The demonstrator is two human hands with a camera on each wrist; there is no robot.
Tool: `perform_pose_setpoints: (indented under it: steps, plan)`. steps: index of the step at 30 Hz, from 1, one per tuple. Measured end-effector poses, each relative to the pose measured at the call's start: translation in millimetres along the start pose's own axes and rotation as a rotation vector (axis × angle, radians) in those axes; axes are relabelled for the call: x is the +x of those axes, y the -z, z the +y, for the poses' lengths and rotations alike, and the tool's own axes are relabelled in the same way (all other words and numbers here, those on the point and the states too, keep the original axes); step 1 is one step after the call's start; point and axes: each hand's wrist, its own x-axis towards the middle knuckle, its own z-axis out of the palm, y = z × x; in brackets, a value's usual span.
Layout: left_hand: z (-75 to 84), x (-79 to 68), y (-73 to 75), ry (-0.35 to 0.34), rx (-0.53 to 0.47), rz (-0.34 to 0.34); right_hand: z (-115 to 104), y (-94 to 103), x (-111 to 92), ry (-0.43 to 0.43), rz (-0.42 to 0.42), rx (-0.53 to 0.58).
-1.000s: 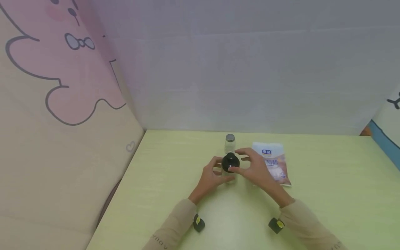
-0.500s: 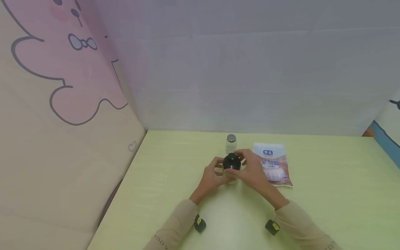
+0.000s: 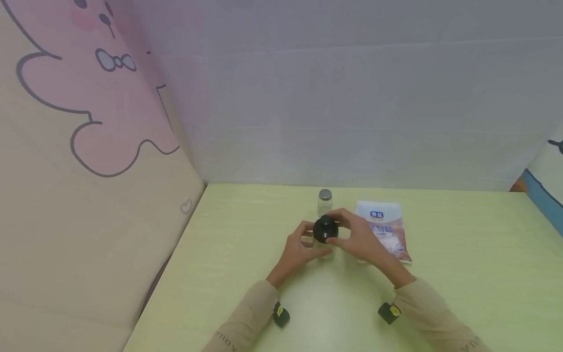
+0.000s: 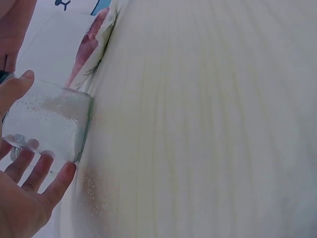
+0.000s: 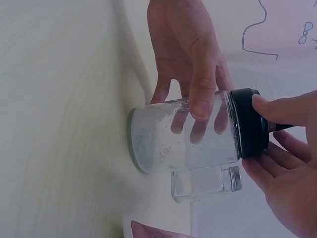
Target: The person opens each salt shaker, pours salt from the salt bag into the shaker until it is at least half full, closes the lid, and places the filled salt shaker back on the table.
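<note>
A clear glass jar (image 5: 161,136) with white grains inside stands upright on the table. Its black knobbed lid (image 3: 325,230) sits on the mouth. My left hand (image 3: 300,249) grips the glass, thumb on the near side and fingers round the far side. From the right, my right hand (image 3: 360,239) holds the lid by its edge between thumb and fingers. Just behind the jar is a small glass shaker (image 3: 325,203) with a metal cap, and in the right wrist view the shaker (image 5: 200,182) shows beside the jar.
A printed white and brown plastic bag (image 3: 389,234) lies right of the jar, partly behind my right hand. Past the pale yellow-green table (image 3: 462,274) rises a light cloth wall (image 3: 352,98). Some white grains (image 4: 91,191) lie on the tabletop near the left hand.
My right hand has rolled inward round the lid, then back outward, its wrist swinging left and then right. The left hand and the jar stay nearly in place.
</note>
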Motion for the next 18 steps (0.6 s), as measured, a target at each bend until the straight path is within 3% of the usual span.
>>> perform_pose_setpoints:
  steps: [5,18]
  plan:
    - [-0.5,-0.3,0.1,0.016,0.01,-0.015,-2,-0.4,-1,0.008,0.011,0.008]
    - [2.0,-1.4,1.5,0.012,-0.014,-0.018,-6,-9.6,-1,0.015,0.165,-0.125]
